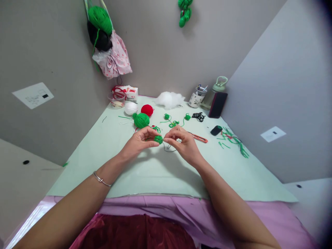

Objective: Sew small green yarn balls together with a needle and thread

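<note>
The left hand (137,143) grasps the small green piece (158,139), just left of the right hand (184,143), which pinches something thin (163,139), possibly a needle.

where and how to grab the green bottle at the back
Probably by its raised loop handle, from above: the loop stands clear atop the upright bottle, while the phone hides part of its body and the pen cup sits to its left.

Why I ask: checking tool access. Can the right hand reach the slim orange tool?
Probably yes: the slim orange tool lies beside the right hand, unblocked, though that hand is pinching at green yarnwork.
</note>
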A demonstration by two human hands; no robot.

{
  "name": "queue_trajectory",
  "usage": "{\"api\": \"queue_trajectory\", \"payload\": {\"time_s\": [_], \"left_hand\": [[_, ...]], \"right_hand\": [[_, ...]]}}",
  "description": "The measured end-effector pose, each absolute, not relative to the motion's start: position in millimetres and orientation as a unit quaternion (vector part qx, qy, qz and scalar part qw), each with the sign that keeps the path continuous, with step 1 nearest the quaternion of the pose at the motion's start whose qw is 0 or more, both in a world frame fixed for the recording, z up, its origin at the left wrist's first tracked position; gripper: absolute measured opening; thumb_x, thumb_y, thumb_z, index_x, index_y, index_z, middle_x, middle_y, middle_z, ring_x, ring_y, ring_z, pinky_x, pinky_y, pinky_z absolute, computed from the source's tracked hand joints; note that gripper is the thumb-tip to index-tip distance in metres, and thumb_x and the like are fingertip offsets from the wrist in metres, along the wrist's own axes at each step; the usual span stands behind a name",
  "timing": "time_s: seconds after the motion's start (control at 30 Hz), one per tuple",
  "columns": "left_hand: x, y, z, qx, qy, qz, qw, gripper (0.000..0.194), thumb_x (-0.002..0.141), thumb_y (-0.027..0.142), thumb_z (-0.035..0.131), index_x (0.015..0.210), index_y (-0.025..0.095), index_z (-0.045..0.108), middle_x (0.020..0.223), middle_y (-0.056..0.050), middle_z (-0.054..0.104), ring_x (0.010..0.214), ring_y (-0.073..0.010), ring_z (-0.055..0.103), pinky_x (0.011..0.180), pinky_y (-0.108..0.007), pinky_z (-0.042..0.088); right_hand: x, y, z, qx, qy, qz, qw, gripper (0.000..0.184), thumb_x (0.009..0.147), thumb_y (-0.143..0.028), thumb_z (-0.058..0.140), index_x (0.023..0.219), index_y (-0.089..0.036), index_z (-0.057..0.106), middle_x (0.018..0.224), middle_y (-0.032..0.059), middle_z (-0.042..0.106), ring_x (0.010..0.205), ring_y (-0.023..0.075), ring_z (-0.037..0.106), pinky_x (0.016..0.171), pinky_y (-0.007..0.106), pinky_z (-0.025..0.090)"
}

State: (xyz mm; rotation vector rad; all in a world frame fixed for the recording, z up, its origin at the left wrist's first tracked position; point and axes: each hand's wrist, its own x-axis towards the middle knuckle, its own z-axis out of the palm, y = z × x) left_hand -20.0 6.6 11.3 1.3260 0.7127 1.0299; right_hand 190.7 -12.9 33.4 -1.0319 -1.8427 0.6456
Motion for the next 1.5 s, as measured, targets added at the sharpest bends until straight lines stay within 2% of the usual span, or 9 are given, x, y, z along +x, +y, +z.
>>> {"api": "queue_trajectory", "payload": {"time_s": [0.13,0.4,0.67,0.93,1.07,1.2,1.3,1.37,1.5], "left_hand": [[-22,8,9,0.58,0.312,0.442,0.609,0.033,0.069,0.028,0.088,0.097,0.02,0.071,0.101,-0.004,0.067,0.098,-0.0184,0.061,0.093,-0.034,0.046],[-22,8,9,0.578,0.305,0.435,0.619,0.031,0.071,0.029,0.087,0.097,0.021,0.072,0.1,-0.003,0.067,0.097,-0.0173,0.062,0.092,-0.033,0.046],[-22,6,12,0.558,0.296,0.435,0.642,0.03,0.071,0.027,0.087,0.095,0.02,0.073,0.098,-0.003,0.067,0.095,-0.0167,0.061,0.09,-0.031,0.045],[-19,5,11,0.545,0.283,0.432,0.66,0.03,0.069,0.026,0.087,0.093,0.019,0.072,0.095,-0.003,0.069,0.094,-0.0171,0.063,0.088,-0.032,0.046],[-13,2,7,0.556,0.292,0.435,0.645,0.033,0.067,0.027,0.088,0.092,0.018,0.069,0.097,-0.004,0.07,0.095,-0.0188,0.064,0.087,-0.034,0.047],[-9,-1,6,0.563,0.306,0.445,0.625,0.035,0.065,0.028,0.089,0.09,0.018,0.066,0.095,-0.003,0.068,0.095,-0.0185,0.063,0.089,-0.034,0.046],[-7,-4,8,0.572,0.325,0.464,0.593,0.035,0.066,0.028,0.088,0.09,0.018,0.064,0.094,-0.002,0.065,0.096,-0.0175,0.061,0.091,-0.033,0.045],[-6,-5,9,0.572,0.33,0.485,0.573,0.036,0.067,0.029,0.087,0.09,0.019,0.061,0.094,-0.001,0.062,0.095,-0.0169,0.06,0.091,-0.033,0.046],[-5,-6,4,0.596,0.34,0.511,0.517,0.037,0.071,0.032,0.085,0.092,0.021,0.058,0.097,-0.001,0.06,0.097,-0.0179,0.058,0.094,-0.033,0.045]], "right_hand": [[195,-14,35,-0.394,-0.768,0.241,0.443,0.009,0.092,-0.025,0.069,0.091,-0.022,0.077,0.082,0.0026,0.06,0.08,0.0156,0.056,0.071,0.03,0.046],[203,-14,39,-0.37,-0.783,0.279,0.415,0.02,0.094,-0.017,0.063,0.103,-0.026,0.079,0.081,0.002,0.059,0.082,0.0161,0.056,0.078,0.033,0.045],[208,-10,41,-0.36,-0.76,0.37,0.396,0.019,0.094,-0.034,0.065,0.101,-0.025,0.08,0.081,0.0025,0.056,0.079,0.016,0.053,0.071,0.03,0.044],[201,-9,39,-0.363,-0.685,0.482,0.408,0.024,0.083,-0.042,0.076,0.089,-0.019,0.075,0.078,0.0007,0.058,0.069,0.0119,0.049,0.063,0.027,0.042],[197,-9,36,-0.365,-0.678,0.484,0.416,0.029,0.081,-0.044,0.078,0.081,-0.017,0.069,0.074,0.0002,0.059,0.066,0.011,0.048,0.061,0.026,0.041],[195,-9,34,-0.361,-0.691,0.46,0.425,0.028,0.083,-0.042,0.076,0.08,-0.016,0.068,0.075,0.0005,0.061,0.066,0.0109,0.051,0.062,0.026,0.043],[194,-11,33,-0.371,-0.705,0.421,0.434,0.023,0.088,-0.04,0.072,0.086,-0.017,0.069,0.083,0.0026,0.064,0.073,0.0125,0.056,0.066,0.027,0.047],[192,-14,32,-0.375,-0.713,0.409,0.428,0.021,0.09,-0.038,0.07,0.098,-0.018,0.07,0.096,0.005,0.066,0.083,0.0139,0.06,0.071,0.027,0.051],[189,-18,32,-0.364,-0.712,0.44,0.409,0.029,0.089,-0.034,0.072,0.114,-0.021,0.069,0.111,0.0077,0.066,0.094,0.0161,0.064,0.077,0.03,0.057]]}}
